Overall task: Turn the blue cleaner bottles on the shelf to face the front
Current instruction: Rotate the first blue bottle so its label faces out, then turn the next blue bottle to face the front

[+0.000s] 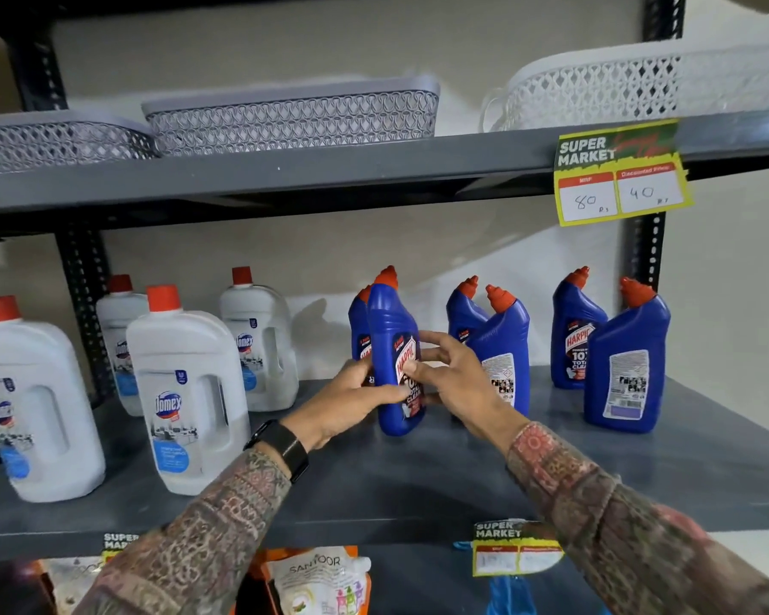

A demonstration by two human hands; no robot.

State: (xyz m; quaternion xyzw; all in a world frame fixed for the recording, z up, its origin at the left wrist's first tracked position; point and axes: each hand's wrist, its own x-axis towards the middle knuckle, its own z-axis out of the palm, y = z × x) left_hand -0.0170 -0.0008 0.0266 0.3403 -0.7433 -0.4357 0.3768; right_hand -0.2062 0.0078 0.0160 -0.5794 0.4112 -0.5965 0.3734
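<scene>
Several blue Harpic bottles with red caps stand on the grey middle shelf (418,481). My left hand (351,401) and my right hand (453,379) both grip the front left bottle (394,321), whose label faces forward. Another blue bottle (357,321) stands half hidden behind it. The middle front bottle (505,348) shows its white back label, with a front-facing one (460,312) behind it. At the right, the front bottle (627,361) shows its back label, and the one behind it (573,335) faces forward.
Several white Domex bottles (187,392) stand at the shelf's left. Grey baskets (294,117) and a white basket (640,82) sit on the upper shelf. A yellow price tag (618,175) hangs from its edge. Pouches (316,579) lie on the shelf below.
</scene>
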